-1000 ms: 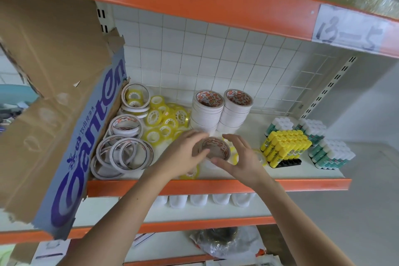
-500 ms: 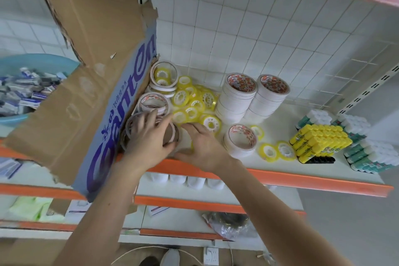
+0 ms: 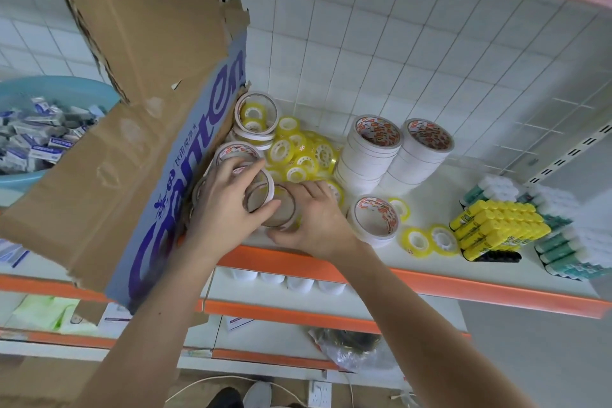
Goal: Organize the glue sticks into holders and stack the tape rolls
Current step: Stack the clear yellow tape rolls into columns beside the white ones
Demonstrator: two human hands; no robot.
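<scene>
While two tall stacks of white tape rolls [image 3: 395,151] already stand upright side by side at the back of the shelf [image 3: 414,280], your stacking is only partly done. A single white roll [image 3: 376,221] lies flat near the front edge, three small yellow rolls [image 3: 425,239] lie loose beside it, and a heap of yellow rolls [image 3: 303,156] sits unsorted behind your hands. More white rolls [image 3: 256,121] lean against the cardboard box [image 3: 139,129]. Your left hand [image 3: 225,200] grips thin white rolls from above; your right hand [image 3: 318,219] curls round the same bundle [image 3: 270,204] from the front, low on the shelf by the box. I judge this a gathering step. Glue sticks [image 3: 496,228] lie packed at the right, apparently on a dark holder; the green ones are blurred and their holder cannot be made out. How many rolls you hold is hidden by your fingers.
</scene>
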